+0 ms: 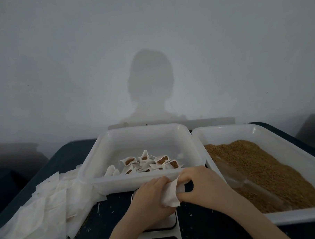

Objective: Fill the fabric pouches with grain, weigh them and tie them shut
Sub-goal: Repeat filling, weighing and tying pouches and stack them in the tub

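Both my hands hold one white fabric pouch [170, 194] just above a small digital scale [163, 227]. My left hand [151, 197] grips its left side and my right hand [203, 184] pinches its top right edge. Whether it holds grain is hidden. Behind it a white tray [118, 139] contains several filled pouches [151, 163] with brown grain showing at their open tops. To the right, a second white tray [226, 132] is full of brown grain [260, 169], with a clear scoop [246, 182] lying in it.
A pile of empty white pouches [41, 211] lies on the dark table [68, 152] at the left. A pale wall stands close behind the trays. Loose grains and threads are scattered on the table near the scale.
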The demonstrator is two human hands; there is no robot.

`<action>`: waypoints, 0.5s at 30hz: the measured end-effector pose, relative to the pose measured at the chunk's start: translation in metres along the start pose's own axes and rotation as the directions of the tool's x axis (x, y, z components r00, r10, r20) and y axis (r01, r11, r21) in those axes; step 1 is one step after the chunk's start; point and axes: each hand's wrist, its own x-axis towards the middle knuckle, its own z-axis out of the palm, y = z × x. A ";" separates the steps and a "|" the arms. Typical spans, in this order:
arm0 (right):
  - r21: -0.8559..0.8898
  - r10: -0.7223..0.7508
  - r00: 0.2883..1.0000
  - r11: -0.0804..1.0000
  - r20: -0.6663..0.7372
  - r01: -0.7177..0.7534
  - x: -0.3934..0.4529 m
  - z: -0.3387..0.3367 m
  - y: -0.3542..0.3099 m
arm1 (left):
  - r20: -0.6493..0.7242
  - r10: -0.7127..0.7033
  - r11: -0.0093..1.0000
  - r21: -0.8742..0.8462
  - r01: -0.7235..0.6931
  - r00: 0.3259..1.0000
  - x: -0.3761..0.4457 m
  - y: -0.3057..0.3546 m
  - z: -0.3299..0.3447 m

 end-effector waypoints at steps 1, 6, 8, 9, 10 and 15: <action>0.000 0.005 1.000 1.000 -0.004 -0.005 0.000 -0.001 0.001 | -0.003 0.000 1.000 -0.005 0.000 1.000 0.000 0.000 0.000; 0.049 0.002 1.000 0.999 0.016 -0.003 -0.003 -0.008 0.009 | 0.030 -0.037 0.995 -0.093 0.039 0.999 0.002 0.004 -0.001; 0.118 -0.002 0.999 0.993 0.035 -0.002 -0.006 -0.013 0.011 | 0.015 -0.050 0.987 -0.150 0.051 0.999 0.002 0.006 -0.001; 0.155 -0.002 0.999 0.988 0.040 -0.004 -0.008 -0.016 0.012 | 0.011 -0.052 0.984 -0.171 0.053 0.999 0.003 0.007 0.000; 0.176 -0.001 0.999 0.984 0.034 -0.005 -0.009 -0.020 0.015 | 0.008 -0.051 0.981 -0.187 0.051 0.999 0.004 0.009 0.000; 0.216 0.019 0.999 0.976 -0.047 -0.008 -0.025 -0.050 0.038 | -0.001 -0.043 0.982 -0.185 0.042 0.999 0.012 0.014 0.003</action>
